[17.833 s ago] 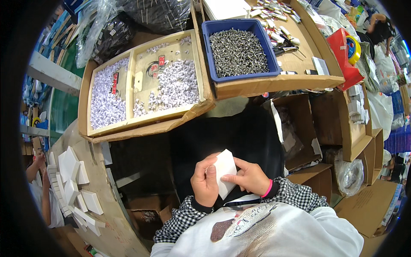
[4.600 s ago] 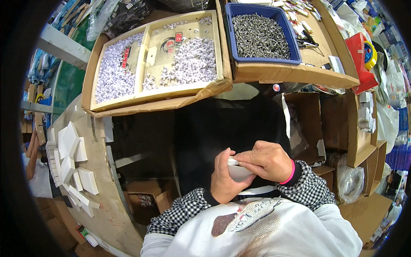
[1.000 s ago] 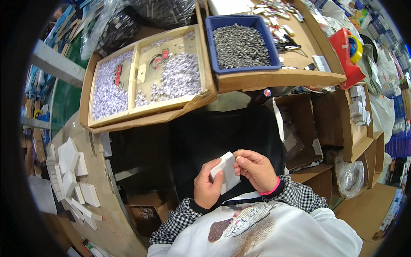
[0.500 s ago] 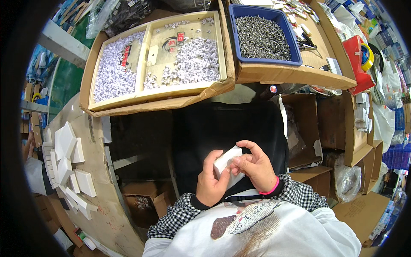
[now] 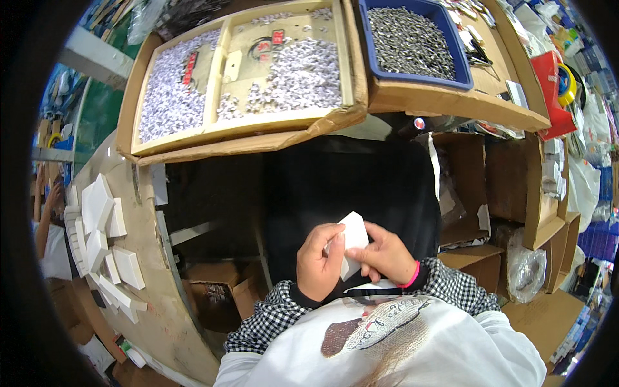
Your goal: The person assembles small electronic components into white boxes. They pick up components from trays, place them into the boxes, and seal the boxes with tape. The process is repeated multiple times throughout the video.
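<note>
A small flat white box (image 5: 354,233) is held upright between my two hands in front of my body, its broad face showing and one corner pointing up. My left hand (image 5: 318,263) is closed on its left side, the thumb pressed along the face. On the right side, my right hand (image 5: 387,257) grips the lower part, with its thumb across the edge and the other fingers partly hidden behind. Beneath the hands lies black cloth (image 5: 348,187).
Ahead, a divided wooden tray (image 5: 213,84) holds small white plastic pieces; beside it, a blue bin (image 5: 422,86) holds small metal parts. Similar white boxes (image 5: 97,203) are piled on the table at left. A red tape dispenser (image 5: 549,97) and open cartons stand right. Someone's arm (image 5: 46,222) shows far left.
The white box has turned more upright, showing its broad face. My right hand's raised fingers have come down and closed onto it. The whole view has shifted slightly.
</note>
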The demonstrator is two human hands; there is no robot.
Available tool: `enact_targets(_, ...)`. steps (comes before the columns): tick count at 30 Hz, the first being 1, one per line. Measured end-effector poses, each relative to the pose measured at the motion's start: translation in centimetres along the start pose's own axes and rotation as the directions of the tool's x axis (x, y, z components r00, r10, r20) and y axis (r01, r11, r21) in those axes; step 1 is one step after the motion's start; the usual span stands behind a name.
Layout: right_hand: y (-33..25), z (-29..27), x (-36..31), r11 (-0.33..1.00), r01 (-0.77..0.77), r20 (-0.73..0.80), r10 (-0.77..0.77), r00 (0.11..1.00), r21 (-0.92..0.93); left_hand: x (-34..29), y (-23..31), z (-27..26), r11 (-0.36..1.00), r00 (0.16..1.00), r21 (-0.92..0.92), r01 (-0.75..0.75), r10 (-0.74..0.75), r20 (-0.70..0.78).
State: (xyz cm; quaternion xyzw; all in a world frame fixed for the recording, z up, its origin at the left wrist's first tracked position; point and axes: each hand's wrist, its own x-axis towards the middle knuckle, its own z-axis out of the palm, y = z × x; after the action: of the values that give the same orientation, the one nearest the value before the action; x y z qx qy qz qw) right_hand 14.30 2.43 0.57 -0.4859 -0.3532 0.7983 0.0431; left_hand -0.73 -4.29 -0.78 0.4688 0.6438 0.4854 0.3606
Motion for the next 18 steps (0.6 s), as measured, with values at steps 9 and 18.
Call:
enact_targets(9,-1.7,0.4,-0.3,0.98,0.146,0.09,-0.134,0.987,-0.133,0.7,1.4,-2.4,0.959,0.994,-0.261,0.108,-0.105,0.025)
enact_targets(18,-3.4,0.7,0.4,0.88,0.407,0.147,-0.382,0.912,-0.242,0.6,8.4,-19.6,0.866,0.698,0.493,-0.078,0.401,-0.593)
